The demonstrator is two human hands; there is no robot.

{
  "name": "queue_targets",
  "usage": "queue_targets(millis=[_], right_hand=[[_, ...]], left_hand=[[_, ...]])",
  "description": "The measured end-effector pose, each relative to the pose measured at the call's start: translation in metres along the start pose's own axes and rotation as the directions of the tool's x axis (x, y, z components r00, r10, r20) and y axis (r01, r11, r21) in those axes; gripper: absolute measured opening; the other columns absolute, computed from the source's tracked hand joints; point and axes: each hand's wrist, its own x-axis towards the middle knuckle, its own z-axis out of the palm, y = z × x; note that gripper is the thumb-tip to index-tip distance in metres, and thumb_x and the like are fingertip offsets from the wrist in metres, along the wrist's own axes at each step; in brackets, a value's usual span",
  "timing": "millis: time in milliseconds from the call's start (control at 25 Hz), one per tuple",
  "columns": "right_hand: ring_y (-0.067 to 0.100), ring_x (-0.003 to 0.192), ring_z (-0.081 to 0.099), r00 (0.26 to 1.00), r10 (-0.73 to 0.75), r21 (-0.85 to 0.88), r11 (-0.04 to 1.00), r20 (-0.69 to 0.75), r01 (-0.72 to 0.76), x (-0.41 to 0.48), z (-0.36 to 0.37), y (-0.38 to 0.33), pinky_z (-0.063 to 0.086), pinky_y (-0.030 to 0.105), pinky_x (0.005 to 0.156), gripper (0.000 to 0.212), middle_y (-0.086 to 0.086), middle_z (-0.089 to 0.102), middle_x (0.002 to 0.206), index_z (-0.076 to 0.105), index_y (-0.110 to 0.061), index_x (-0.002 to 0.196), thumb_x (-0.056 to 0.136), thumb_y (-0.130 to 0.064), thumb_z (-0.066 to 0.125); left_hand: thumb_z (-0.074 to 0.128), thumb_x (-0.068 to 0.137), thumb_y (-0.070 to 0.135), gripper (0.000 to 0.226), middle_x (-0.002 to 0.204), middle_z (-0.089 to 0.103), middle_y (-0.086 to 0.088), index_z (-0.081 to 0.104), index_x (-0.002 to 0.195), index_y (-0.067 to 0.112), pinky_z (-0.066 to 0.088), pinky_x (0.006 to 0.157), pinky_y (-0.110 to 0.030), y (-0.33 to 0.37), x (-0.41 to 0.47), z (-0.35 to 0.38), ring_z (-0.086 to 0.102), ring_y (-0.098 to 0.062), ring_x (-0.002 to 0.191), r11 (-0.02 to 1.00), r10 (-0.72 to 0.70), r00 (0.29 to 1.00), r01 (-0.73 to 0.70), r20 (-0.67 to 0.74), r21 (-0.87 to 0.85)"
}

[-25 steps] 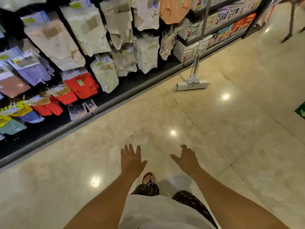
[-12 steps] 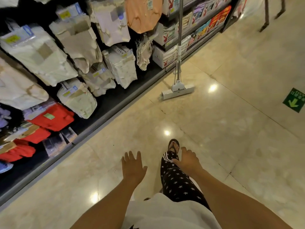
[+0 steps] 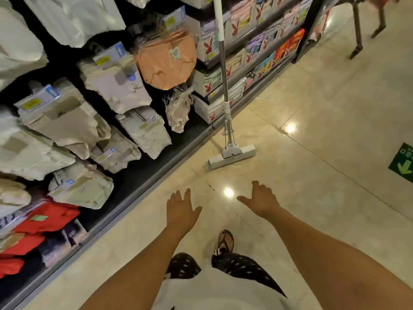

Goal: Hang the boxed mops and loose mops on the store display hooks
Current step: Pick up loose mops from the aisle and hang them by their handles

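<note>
A loose white flat-headed mop (image 3: 231, 153) with a metal-and-white pole stands on the glossy beige tiled floor (image 3: 312, 135), its pole leaning against the dark shelf of boxed goods (image 3: 257, 54). It is ahead of both hands, well apart from them. The left hand (image 3: 181, 211) is stretched forward palm down, fingers spread, holding nothing. The right hand (image 3: 261, 198) reaches forward too, fingers loosely curled, thumb out, also empty.

Our left hand (image 3: 181, 211) and right hand (image 3: 260, 199) empty, fingers spread, above glossy floor (image 3: 312, 130), loose mop (image 3: 225, 104) standing against shelf (image 3: 263, 25) ahead of us.
</note>
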Motion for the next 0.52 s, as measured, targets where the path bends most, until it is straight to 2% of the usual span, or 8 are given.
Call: queue_targets(millis=[200,520], right_hand=[[0.036,0.12,0.046,0.998,-0.059,0.07,0.996,-0.028,0.061,0.057,-0.04,-0.015,0.041,0.043,0.096,0.08,0.02,0.049,0.13,0.029,-0.007,0.143,0.089,-0.062,0.05],[0.037,0.122,0.046,0.996,0.059,0.067,0.996,-0.063,-0.055,0.153,-0.103,0.0,0.041,0.043,0.096,0.08,0.02,0.048,0.134,0.029,-0.008,0.144,0.09,-0.064,0.045]], left_hand=[[0.043,0.096,0.057,0.077,0.161,0.016,-0.019,0.012,0.155,0.019,0.011,0.122,-0.044,0.022,0.045,-0.024,0.013,-0.035,0.148,0.998,-0.049,0.998,0.047,0.048,0.032],[0.045,0.095,0.056,0.076,0.161,0.018,-0.017,0.015,0.155,0.018,0.015,0.121,-0.045,0.056,0.166,-0.072,0.014,-0.036,0.149,0.998,-0.02,0.999,0.018,0.045,0.062]])
